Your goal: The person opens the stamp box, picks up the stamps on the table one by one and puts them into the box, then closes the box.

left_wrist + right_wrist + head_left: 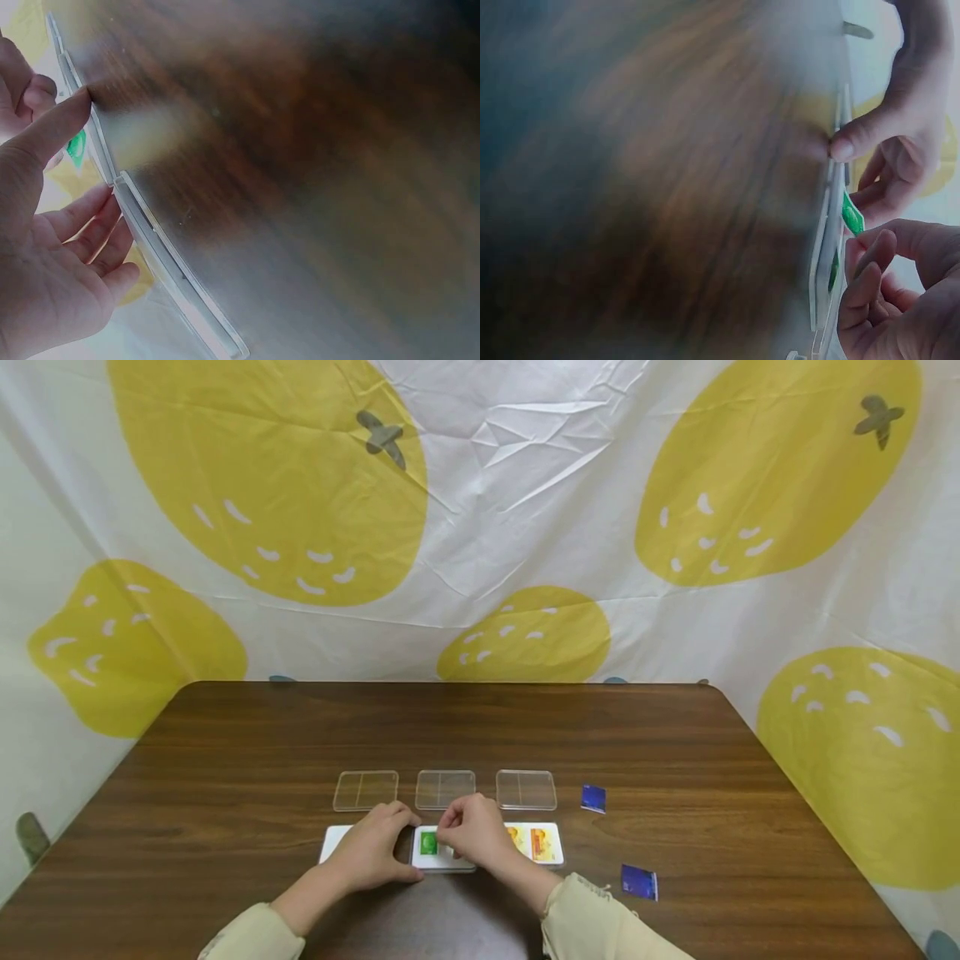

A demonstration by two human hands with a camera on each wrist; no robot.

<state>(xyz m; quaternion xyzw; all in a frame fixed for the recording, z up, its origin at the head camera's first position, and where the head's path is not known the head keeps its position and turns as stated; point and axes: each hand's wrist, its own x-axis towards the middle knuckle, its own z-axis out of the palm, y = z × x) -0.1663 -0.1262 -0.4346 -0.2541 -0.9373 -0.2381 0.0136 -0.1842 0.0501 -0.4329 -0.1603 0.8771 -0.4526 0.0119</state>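
As left hand [367, 852] grips flat white case [430, 862], right hand [480, 833] pinches green square [853, 214], woodgrain table [450, 722]

In your head view, even light covers your left hand [372, 852] and right hand [477, 832], with pale glare on the creased curtain [540, 452] far beyond your grip and a dull sheen on the tabletop [408, 922] on your side of it. Both wrist views look hazy: outlines at your grip are fairly clear, while the tabletop beside it blurs and the curtain behind it washes out pale.
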